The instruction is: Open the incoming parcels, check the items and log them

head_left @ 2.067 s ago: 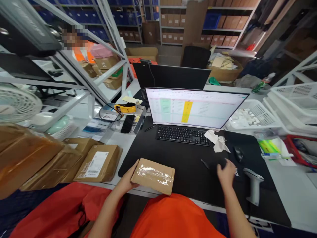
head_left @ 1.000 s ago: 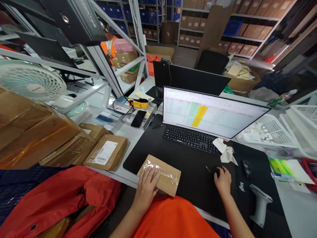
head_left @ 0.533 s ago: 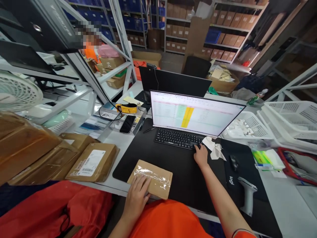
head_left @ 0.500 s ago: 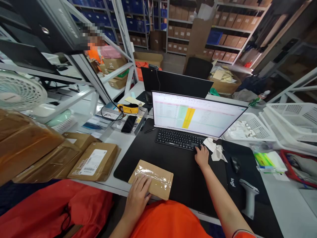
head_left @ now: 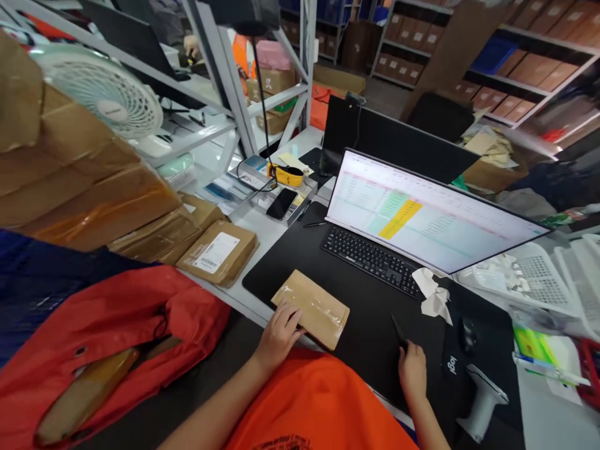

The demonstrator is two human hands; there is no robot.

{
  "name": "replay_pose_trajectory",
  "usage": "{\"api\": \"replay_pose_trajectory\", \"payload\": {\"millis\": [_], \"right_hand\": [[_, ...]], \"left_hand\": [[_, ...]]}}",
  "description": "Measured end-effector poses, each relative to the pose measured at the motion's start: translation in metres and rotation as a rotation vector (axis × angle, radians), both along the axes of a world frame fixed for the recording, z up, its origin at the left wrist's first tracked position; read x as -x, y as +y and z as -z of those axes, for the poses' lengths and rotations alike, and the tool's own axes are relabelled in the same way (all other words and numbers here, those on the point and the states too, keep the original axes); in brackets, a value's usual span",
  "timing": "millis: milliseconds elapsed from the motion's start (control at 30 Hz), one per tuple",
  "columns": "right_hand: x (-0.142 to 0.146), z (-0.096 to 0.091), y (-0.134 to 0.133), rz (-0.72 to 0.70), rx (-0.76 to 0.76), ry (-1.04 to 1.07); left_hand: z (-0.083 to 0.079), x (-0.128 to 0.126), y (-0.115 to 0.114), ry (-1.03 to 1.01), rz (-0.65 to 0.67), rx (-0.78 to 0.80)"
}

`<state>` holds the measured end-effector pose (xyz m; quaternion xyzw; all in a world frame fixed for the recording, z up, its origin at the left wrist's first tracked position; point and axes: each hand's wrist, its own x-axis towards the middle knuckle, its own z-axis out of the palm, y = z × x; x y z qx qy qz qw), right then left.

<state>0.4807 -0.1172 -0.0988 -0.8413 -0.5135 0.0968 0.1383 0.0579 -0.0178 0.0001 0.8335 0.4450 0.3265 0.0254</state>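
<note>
A small brown cardboard parcel (head_left: 319, 306) with shiny clear tape lies on the black desk mat (head_left: 359, 344). My left hand (head_left: 280, 331) grips its near left corner, fingers on top and thumb at the edge. My right hand (head_left: 413, 372) is low over the mat, fingers closed round a slim black knife-like tool (head_left: 398, 329). Its pointed end faces away from me; the rest is hidden in the fist. Beyond both hands are a keyboard (head_left: 370, 259) and a lit monitor (head_left: 422, 215) showing a spreadsheet.
Right of the mat's middle are torn white paper (head_left: 434, 297), a mouse (head_left: 467, 335) and a barcode scanner (head_left: 482, 400). A labelled box (head_left: 218, 253) and stacked cartons (head_left: 89, 181) stand left. A phone (head_left: 282, 204) lies near a fan (head_left: 107, 94). Behind the desk, another person's hand (head_left: 191, 47) shows.
My right hand has left the keyboard, come back toward me and now holds the slim black tool. My left hand stays on the parcel. The view has swung left and down.
</note>
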Motion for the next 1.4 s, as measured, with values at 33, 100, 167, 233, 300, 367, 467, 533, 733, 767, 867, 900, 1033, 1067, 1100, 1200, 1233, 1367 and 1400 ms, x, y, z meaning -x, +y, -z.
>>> {"api": "replay_pose_trajectory", "payload": {"millis": [33, 100, 167, 233, 300, 367, 467, 533, 733, 767, 867, 900, 1033, 1067, 1100, 1200, 1233, 1367, 1400], "right_hand": [[0.000, -0.001, 0.001, 0.009, 0.010, 0.047], [0.000, -0.009, 0.012, 0.015, 0.015, 0.115], [0.009, -0.026, 0.028, -0.010, -0.001, 0.145], [0.031, -0.056, 0.048, -0.066, -0.011, 0.236], [0.068, -0.098, 0.070, -0.212, -0.008, 0.366], [0.117, -0.142, 0.095, -0.497, -0.028, 0.366], [0.191, -0.196, 0.129, -0.882, 0.047, 0.150], [0.230, -0.218, 0.145, -1.009, 0.159, -0.080], [0.278, -0.238, 0.140, -1.061, 0.366, -0.395], [0.279, -0.239, 0.133, -1.043, 0.384, -0.420], [0.271, -0.239, 0.110, -0.983, 0.425, -0.495], [0.265, -0.239, 0.103, -0.973, 0.442, -0.516], [0.231, -0.240, 0.077, -0.950, 0.513, -0.582], [0.220, -0.242, 0.071, -0.940, 0.524, -0.595], [0.209, -0.243, 0.064, -0.929, 0.526, -0.605], [0.163, -0.243, 0.043, -0.889, 0.516, -0.589], [0.143, -0.239, 0.038, -0.862, 0.510, -0.559], [0.054, -0.192, 0.035, -0.617, 0.428, -0.239], [0.035, -0.173, 0.039, -0.547, 0.376, -0.104]], "left_hand": [[-0.003, 0.000, 0.001, -0.010, 0.013, 0.001], [-0.007, 0.001, 0.002, -0.020, 0.029, -0.007], [-0.008, 0.001, 0.000, -0.015, 0.019, -0.022], [-0.007, 0.001, -0.004, -0.004, -0.015, -0.031], [-0.004, 0.000, -0.007, 0.001, -0.045, -0.027], [-0.001, 0.000, -0.010, 0.002, -0.047, -0.031], [0.002, 0.001, -0.010, 0.026, -0.031, -0.020], [0.005, 0.002, -0.010, 0.048, -0.036, 0.002], [0.010, 0.003, -0.013, 0.091, -0.039, 0.086], [0.010, 0.002, -0.013, 0.090, -0.039, 0.108], [0.009, 0.002, -0.012, 0.091, -0.032, 0.142], [0.007, 0.002, -0.012, 0.096, -0.028, 0.147], [-0.005, 0.001, -0.012, 0.123, -0.061, 0.205], [-0.009, 0.001, -0.011, 0.132, -0.076, 0.219], [-0.013, 0.000, -0.010, 0.144, -0.080, 0.221], [-0.023, -0.003, -0.002, 0.193, 0.000, 0.161], [-0.025, -0.004, 0.004, 0.210, 0.040, 0.146], [-0.032, -0.011, 0.025, 0.258, 0.128, 0.161], [-0.033, -0.013, 0.029, 0.272, 0.149, 0.157]]}}
